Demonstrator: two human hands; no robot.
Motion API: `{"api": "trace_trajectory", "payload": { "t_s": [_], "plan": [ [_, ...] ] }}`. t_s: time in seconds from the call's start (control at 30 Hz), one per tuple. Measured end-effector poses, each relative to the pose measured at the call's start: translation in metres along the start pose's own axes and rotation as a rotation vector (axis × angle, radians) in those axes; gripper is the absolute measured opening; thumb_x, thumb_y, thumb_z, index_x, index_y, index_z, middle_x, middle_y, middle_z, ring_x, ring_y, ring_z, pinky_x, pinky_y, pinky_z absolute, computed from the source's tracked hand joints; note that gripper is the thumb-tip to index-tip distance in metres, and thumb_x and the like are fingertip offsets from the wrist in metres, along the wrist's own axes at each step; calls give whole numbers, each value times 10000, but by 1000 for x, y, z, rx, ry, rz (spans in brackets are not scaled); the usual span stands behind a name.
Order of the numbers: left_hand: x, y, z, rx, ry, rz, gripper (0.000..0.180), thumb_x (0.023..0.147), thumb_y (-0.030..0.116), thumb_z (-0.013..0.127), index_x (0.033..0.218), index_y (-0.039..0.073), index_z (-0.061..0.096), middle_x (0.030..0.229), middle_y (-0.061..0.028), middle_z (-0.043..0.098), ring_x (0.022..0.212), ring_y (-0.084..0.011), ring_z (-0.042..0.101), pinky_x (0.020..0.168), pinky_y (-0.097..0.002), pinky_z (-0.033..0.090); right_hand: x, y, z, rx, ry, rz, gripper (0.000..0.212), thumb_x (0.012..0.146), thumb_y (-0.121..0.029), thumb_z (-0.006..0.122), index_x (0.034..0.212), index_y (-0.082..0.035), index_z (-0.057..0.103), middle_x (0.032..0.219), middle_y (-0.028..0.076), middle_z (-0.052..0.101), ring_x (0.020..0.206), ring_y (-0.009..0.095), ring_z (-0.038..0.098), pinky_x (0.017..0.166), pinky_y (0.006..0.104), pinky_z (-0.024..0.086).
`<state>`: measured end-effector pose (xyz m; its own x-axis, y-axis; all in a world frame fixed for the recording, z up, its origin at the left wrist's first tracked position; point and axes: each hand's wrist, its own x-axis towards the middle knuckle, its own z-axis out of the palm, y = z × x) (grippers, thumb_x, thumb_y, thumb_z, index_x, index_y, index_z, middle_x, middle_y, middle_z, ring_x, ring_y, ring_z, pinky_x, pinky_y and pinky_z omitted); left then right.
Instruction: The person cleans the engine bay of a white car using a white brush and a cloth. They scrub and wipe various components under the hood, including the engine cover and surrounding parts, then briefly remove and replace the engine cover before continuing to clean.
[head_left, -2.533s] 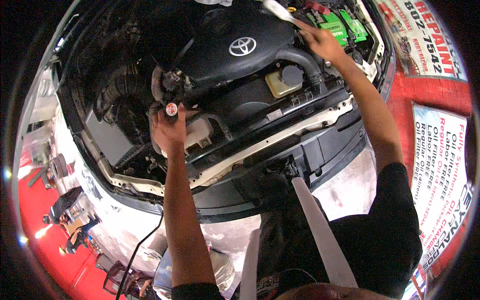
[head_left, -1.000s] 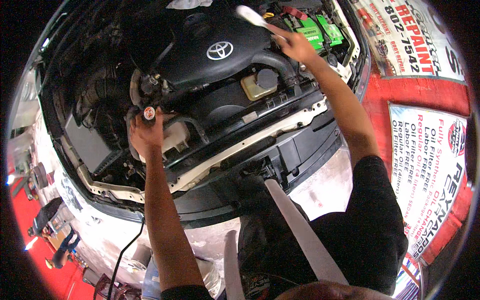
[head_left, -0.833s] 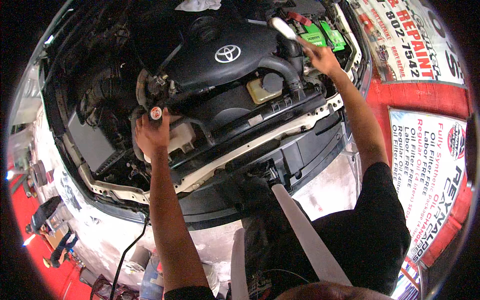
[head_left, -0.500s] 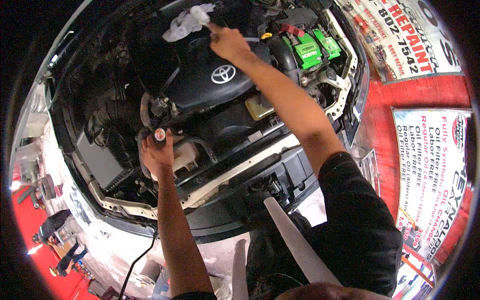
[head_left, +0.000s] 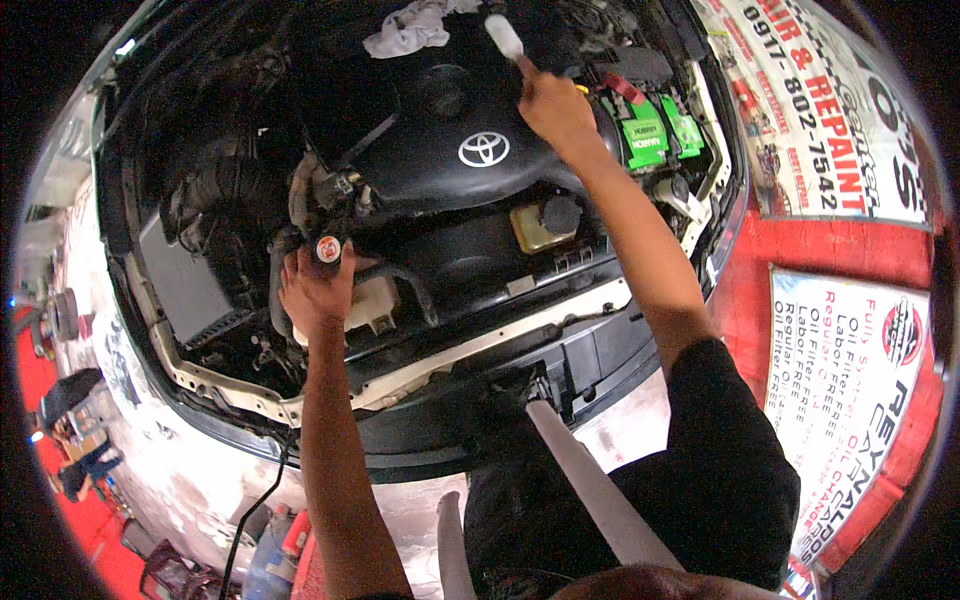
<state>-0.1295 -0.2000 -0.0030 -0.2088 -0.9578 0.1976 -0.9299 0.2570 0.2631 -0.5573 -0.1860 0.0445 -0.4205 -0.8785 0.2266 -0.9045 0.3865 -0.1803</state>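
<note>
My right hand [head_left: 562, 112] is closed around the handle of a paintbrush [head_left: 504, 37] with pale bristles. It holds the brush over the right far part of the black engine cover [head_left: 425, 150]. A crumpled white cloth [head_left: 408, 30] lies at the far side of the cover, left of the brush. My left hand [head_left: 318, 288] has its fingers curled round a dark round cap [head_left: 328, 249] with an orange-and-white label, at the near left of the engine. Beside that hand sits a pale plastic tank [head_left: 372, 303].
A green-topped battery [head_left: 660, 135] is at the right, near a yellowed reservoir [head_left: 543, 222] with a black cap. The pale front crossmember [head_left: 500, 333] runs below my arms. A thin black rod [head_left: 258, 510] slants at the lower left. Banners [head_left: 850, 400] hang on the red right wall; people [head_left: 80, 450] are far left.
My right hand has moved the brush to the right, away from the white cloth. My left hand stays on the cap. The view has shifted slightly.
</note>
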Motion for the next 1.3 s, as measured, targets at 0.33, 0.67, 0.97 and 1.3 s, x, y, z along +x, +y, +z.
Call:
{"api": "trace_trajectory", "payload": {
  "t_s": [0.33,0.67,0.97,1.3],
  "plan": [
    [0,-16,0,-15,-31,-40,697,816,680,715,1095,42,682,1124,-160,666,1097,-385,648,897,-541,504,-43,-23,-4,13,-206,74,723,854,-122,630,1552,-213,467,948,272,730,912,469,726,849,602,586],
    [6,8,3,27,-13,37,637,812,638,733,1095,68,695,1095,-152,669,1059,-369,656,864,-517,510,137,30,46,2,73,-102,409,947,-184,565,1344,-136,650,1131,275,696,1079,420,688,906,539,557],
    [2,-7,-4,12,-31,-2,648,831,650,713,1087,56,683,1092,-151,669,1066,-379,649,862,-517,505,28,13,12,57,32,-122,533,916,-175,592,1448,-196,596,942,271,723,887,482,711,832,583,584],
    [5,-5,-2,-2,-16,-11,646,818,655,719,1095,71,700,1133,-145,670,1072,-372,647,881,-503,510,57,29,30,67,29,-164,489,961,-229,590,1443,-145,603,1024,298,705,933,516,686,886,575,557]
  ]
}}
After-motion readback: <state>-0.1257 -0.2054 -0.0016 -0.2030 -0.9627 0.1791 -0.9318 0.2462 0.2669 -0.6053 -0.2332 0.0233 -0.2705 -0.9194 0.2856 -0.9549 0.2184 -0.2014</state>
